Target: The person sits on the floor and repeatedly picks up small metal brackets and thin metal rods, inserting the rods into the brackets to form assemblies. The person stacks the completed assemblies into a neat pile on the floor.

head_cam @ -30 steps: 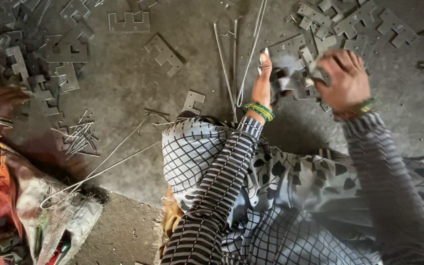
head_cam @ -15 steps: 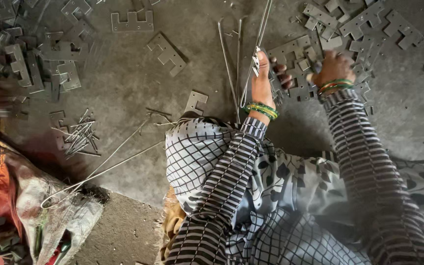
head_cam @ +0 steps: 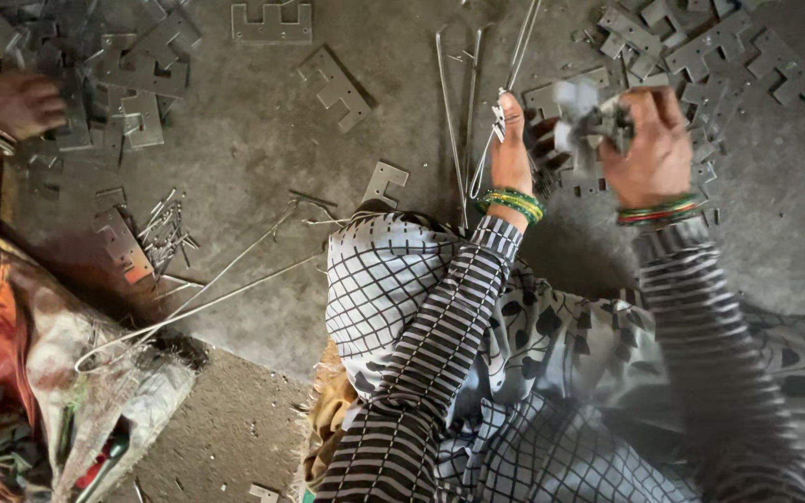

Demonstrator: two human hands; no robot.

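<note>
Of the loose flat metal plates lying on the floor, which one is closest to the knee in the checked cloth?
The small notched plate lying alone just above the checked knee, left of the left hand. The other plates lie farther up the floor or in the heaps at the corners.

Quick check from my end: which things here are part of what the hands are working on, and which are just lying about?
In hand:
- left hand pinching a thin wire rod
- right hand gripping a bunch of small metal plates
- plate pile right beside them

Lying about:
- lone notched plate
- short pins
- long bent wires
- far plate pile by another person's hand
</note>
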